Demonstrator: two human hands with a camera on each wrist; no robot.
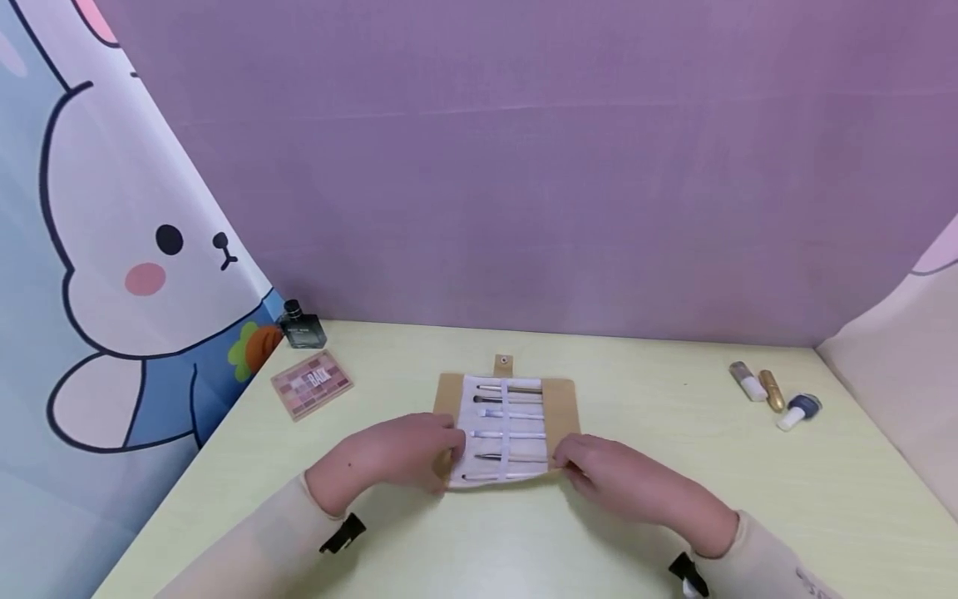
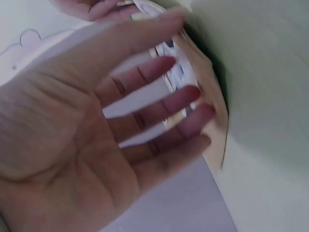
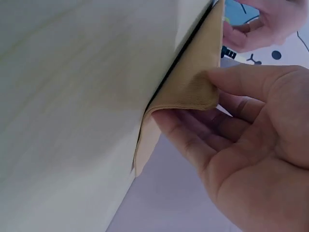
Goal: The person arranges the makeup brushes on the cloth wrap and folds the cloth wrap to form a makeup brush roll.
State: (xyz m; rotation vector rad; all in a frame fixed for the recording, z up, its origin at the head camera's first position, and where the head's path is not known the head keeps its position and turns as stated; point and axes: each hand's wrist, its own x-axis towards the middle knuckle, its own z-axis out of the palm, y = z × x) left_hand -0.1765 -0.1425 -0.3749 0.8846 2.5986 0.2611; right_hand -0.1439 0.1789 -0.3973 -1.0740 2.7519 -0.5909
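An unrolled tan brush roll (image 1: 558,404) lies mid-table, its white lining holding several makeup brushes (image 1: 511,413) under an elastic strap. At the roll's near left corner, my left hand (image 1: 443,459) touches the edge. The left wrist view, which is blurred, shows that left hand (image 2: 186,104) with spread, nearly straight fingers against the roll (image 2: 216,118). My right hand (image 1: 575,464) is at the near right corner. In the right wrist view my right hand (image 3: 183,96) pinches the corner of the tan roll (image 3: 193,58) between thumb and fingers, lifting it off the table.
A pink eyeshadow palette (image 1: 312,383) and a dark bottle (image 1: 302,327) sit at the back left. Three small bottles (image 1: 772,389) lie at the right. A purple backdrop closes the rear and a bunny-print curtain (image 1: 135,249) the left side.
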